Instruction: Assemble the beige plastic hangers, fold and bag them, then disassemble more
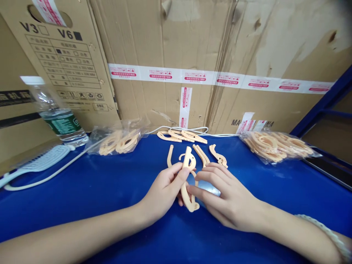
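A beige folding hanger (186,190) with a small hook is upright and slightly tilted in front of me. My left hand (167,183) is closed on it, the thumb pressed along its front arm. From the other side, the bent fingers of my right hand (222,194) meet the hanger's lower part; some of its fingertips are hidden. Just behind lie loose hanger pieces: a curved arm (170,156), a pair of straighter arms (201,156) and some hook-shaped pieces (218,157). A shiny grey-blue patch (207,187) shows beneath my right fingers.
Several beige hangers (181,136) lie at the back against cardboard boxes (165,40). Clear bags of beige parts sit left (121,141) and right (275,145). A water bottle (62,117), a pale hairbrush (41,159) and a white cable (55,179) are on the left of the blue table (110,234).
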{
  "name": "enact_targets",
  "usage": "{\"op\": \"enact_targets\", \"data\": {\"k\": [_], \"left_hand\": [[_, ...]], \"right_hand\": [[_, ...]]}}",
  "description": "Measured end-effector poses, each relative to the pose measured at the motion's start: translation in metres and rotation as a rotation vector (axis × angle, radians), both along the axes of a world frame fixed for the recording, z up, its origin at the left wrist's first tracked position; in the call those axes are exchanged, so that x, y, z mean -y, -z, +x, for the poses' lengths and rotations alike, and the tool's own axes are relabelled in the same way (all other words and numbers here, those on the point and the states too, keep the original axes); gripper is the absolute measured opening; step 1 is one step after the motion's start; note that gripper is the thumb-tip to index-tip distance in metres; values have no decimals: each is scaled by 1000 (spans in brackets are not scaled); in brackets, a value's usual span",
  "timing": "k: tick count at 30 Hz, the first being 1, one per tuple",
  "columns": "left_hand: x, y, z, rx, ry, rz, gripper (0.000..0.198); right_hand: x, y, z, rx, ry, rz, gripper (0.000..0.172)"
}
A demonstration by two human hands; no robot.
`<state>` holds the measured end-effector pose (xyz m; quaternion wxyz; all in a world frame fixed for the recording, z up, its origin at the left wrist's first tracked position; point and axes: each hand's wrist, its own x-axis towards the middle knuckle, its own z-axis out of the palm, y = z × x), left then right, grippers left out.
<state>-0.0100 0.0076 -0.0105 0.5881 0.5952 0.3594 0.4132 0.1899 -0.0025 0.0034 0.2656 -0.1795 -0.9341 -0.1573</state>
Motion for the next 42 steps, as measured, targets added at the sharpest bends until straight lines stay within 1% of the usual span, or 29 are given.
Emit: {"op": "enact_targets", "data": {"k": [4, 8, 11, 13, 16, 18, 20, 22, 25, 28, 30, 32, 34, 36, 39, 41, 42], "left_hand": [[1, 0, -2, -30, -35, 45, 29], [4, -2, -4, -88, -111, 115, 27], [5, -4, -5, -143, -163, 153, 28], [4, -5, -5, -160, -161, 152, 29], [3, -6, -6, -218, -149, 211, 30], [2, -6, -6, -272, -148, 276, 31], [1, -5, -7, -295, -152, 321, 28], [1, -4, -7, -294, -149, 344, 26], [1, -4, -8, -314, -169, 393, 27], [0, -4, -10, -370, -208, 451, 27], [-1, -3, -11, -408, -194, 509, 24], [-3, 0, -12, -464, -186, 610, 21], [-5, 3, -14, -572, -200, 749, 22], [-7, 6, -15, -728, -216, 932, 25], [-8, 10, -16, -939, -226, 1252, 26], [-8, 10, -16, -1008, -232, 1420, 26], [-8, 10, -16, -1026, -230, 1474, 24]], "right_hand": [[0, 2, 0, -30, 9, -56, 28], [0, 2, 1, -39, 24, -164, 21], [0, 1, 2, -91, 38, -260, 18], [0, 0, 4, -176, 46, -358, 23], [-1, -1, 6, -325, 25, -539, 42], [-2, -1, 9, -375, -22, -713, 52], [-3, 0, 10, -405, -74, -896, 53], [-4, 1, 11, -469, -108, -1026, 49], [-5, 0, 10, -622, -124, -1111, 41], [-8, -2, 7, -804, -53, -1165, 29], [-10, -2, 5, -904, 15, -1200, 25], [-13, 0, 4, -901, 46, -1281, 26], [-14, 2, 4, -821, 49, -1386, 30], [-15, 4, 4, -739, 57, -1472, 37], [-13, 7, 4, -675, 94, -1571, 44], [-12, 7, 4, -642, 106, -1624, 44], [-12, 7, 3, -628, 109, -1641, 44]]}}
